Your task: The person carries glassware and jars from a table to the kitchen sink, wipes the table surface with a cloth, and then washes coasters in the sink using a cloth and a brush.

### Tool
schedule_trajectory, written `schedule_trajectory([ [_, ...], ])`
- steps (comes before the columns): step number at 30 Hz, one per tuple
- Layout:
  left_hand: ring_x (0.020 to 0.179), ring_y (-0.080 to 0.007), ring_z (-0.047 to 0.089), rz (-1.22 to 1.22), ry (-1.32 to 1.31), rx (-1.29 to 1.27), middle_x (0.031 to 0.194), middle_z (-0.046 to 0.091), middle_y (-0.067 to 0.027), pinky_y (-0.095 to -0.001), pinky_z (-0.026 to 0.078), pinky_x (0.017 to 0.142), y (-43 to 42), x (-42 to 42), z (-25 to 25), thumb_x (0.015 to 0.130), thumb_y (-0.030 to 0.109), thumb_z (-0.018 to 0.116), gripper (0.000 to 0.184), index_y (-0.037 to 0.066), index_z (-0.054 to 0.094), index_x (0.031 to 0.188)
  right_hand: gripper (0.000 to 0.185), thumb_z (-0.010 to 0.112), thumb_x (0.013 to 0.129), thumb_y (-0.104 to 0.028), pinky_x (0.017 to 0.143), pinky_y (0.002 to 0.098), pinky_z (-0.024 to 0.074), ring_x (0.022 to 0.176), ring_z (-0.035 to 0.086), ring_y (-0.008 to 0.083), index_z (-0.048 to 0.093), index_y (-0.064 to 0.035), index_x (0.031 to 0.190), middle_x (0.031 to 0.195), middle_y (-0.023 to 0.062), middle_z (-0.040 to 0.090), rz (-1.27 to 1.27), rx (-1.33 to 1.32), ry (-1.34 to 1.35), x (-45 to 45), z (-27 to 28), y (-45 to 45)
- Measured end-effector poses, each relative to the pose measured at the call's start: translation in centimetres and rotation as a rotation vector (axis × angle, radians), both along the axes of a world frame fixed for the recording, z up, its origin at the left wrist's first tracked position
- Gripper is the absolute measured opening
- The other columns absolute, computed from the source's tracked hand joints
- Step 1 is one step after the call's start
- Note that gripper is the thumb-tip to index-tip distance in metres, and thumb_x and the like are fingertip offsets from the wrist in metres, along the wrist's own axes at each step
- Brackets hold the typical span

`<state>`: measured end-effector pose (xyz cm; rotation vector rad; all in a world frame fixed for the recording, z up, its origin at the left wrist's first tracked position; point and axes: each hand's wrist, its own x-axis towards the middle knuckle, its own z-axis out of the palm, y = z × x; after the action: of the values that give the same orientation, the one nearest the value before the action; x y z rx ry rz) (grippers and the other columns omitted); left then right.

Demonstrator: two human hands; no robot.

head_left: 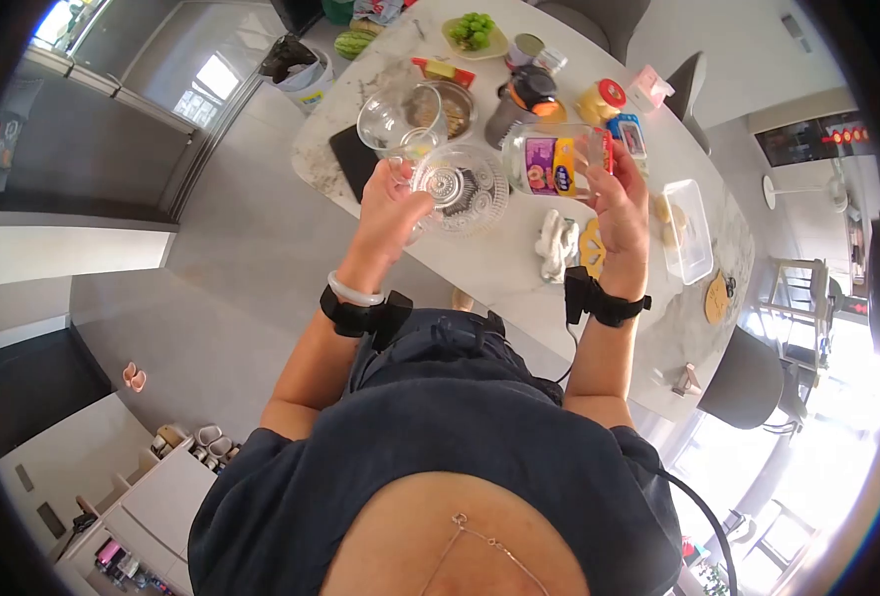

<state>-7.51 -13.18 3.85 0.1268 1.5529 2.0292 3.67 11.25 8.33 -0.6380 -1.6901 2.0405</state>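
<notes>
My left hand (392,204) is closed round clear glassware: a patterned glass bowl (478,189) lies to its right, and a clear glass pitcher (385,124) shows just beyond the fingers. Which of the two the fingers grip is hard to separate. In my right hand (619,194) is a clear jar (534,159) with a purple and yellow label, tilted on its side, its base end toward the bowl. Below the jar, a white cloth (557,243) and a yellow flower-shaped piece (591,248) lie on the marble table (499,263).
Behind the hands stand a dark cup with an orange-black top (519,104), a metal bowl (453,107), a plate of green grapes (474,35) and a red-lidded jar (602,101). A clear plastic box (686,233) sits at the right. Grey chair (743,377) at the right edge.
</notes>
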Motion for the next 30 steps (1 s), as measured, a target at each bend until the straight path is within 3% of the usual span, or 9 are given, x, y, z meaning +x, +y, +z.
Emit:
schedule_trajectory([
  [4, 0.075, -0.0144, 0.060, 0.031, 0.023, 0.010, 0.090, 0.057, -0.0103, -0.0265, 0.052, 0.058, -6.5, -3.6, 0.0, 0.063, -0.004, 0.057, 0.036, -0.004, 0.045, 0.097, 0.054, 0.060, 0.080, -0.017, 0.076, 0.0381, 0.0546, 0.102, 0.059, 0.0248, 0.042, 0.0046, 0.126, 0.121, 0.0151, 0.054, 0.025, -0.021, 0.033, -3.8, 0.8, -6.5],
  [9, 0.077, -0.0139, 0.059, 0.162, 0.112, -0.057, 0.092, 0.057, -0.0103, -0.0277, 0.053, 0.059, -16.4, -7.7, -0.5, 0.066, -0.006, 0.056, 0.033, -0.002, 0.045, 0.097, 0.051, 0.057, 0.083, -0.017, 0.080, 0.0437, 0.0537, 0.104, 0.058, 0.0247, 0.041, 0.0050, 0.126, 0.118, 0.0148, 0.055, 0.061, -0.138, 0.097, -10.6, 0.7, -15.5],
  [12, 0.077, -0.0141, 0.058, 0.214, 0.079, 0.004, 0.093, 0.057, -0.0101, -0.0290, 0.054, 0.061, -22.1, -9.8, 0.3, 0.068, -0.007, 0.054, 0.031, -0.001, 0.046, 0.096, 0.050, 0.057, 0.083, -0.017, 0.081, 0.0457, 0.0531, 0.106, 0.057, 0.0241, 0.041, 0.0057, 0.125, 0.117, 0.0143, 0.055, 0.253, -0.205, 0.171, -14.8, 0.6, -20.0],
  [18, 0.076, -0.0135, 0.056, 0.405, 0.106, -0.039, 0.091, 0.056, -0.0094, -0.0290, 0.054, 0.060, -31.9, -13.5, -0.5, 0.068, -0.008, 0.053, 0.027, 0.002, 0.044, 0.092, 0.043, 0.062, 0.082, -0.020, 0.077, 0.0453, 0.0542, 0.100, 0.059, 0.0228, 0.047, 0.0036, 0.115, 0.117, 0.0146, 0.055, 0.379, -0.215, 0.200, -23.4, 0.7, -28.6],
  [21, 0.076, -0.0135, 0.056, 0.481, 0.079, -0.059, 0.090, 0.056, -0.0091, -0.0290, 0.054, 0.060, -34.9, -15.8, -1.0, 0.068, -0.008, 0.052, 0.026, 0.003, 0.044, 0.090, 0.045, 0.060, 0.083, -0.022, 0.076, 0.0435, 0.0546, 0.106, 0.057, 0.0224, 0.045, 0.0043, 0.117, 0.117, 0.0168, 0.055, 0.469, -0.206, 0.171, -27.9, 0.8, -32.0],
  [26, 0.066, -0.0114, 0.055, 0.616, 0.037, -0.108, 0.089, 0.058, -0.0106, -0.0231, 0.045, 0.047, -38.9, -20.7, 0.0, 0.065, -0.006, 0.053, 0.028, 0.004, 0.045, 0.090, 0.049, 0.057, 0.086, -0.028, 0.075, 0.0441, 0.0553, 0.100, 0.060, 0.0237, 0.044, 0.0066, 0.117, 0.115, 0.0149, 0.055, 0.535, -0.202, 0.280, -35.5, -1.0, -36.1],
  [30, 0.061, -0.0101, 0.054, 0.643, 0.058, -0.157, 0.089, 0.060, -0.0109, -0.0213, 0.040, 0.044, -42.2, -27.9, -0.9, 0.064, -0.005, 0.053, 0.030, 0.005, 0.044, 0.091, 0.049, 0.055, 0.087, -0.032, 0.072, 0.0456, 0.0571, 0.101, 0.059, 0.0251, 0.045, 0.0055, 0.117, 0.117, 0.0122, 0.049, 0.552, -0.359, 0.220, -44.9, -1.9, -39.6],
])
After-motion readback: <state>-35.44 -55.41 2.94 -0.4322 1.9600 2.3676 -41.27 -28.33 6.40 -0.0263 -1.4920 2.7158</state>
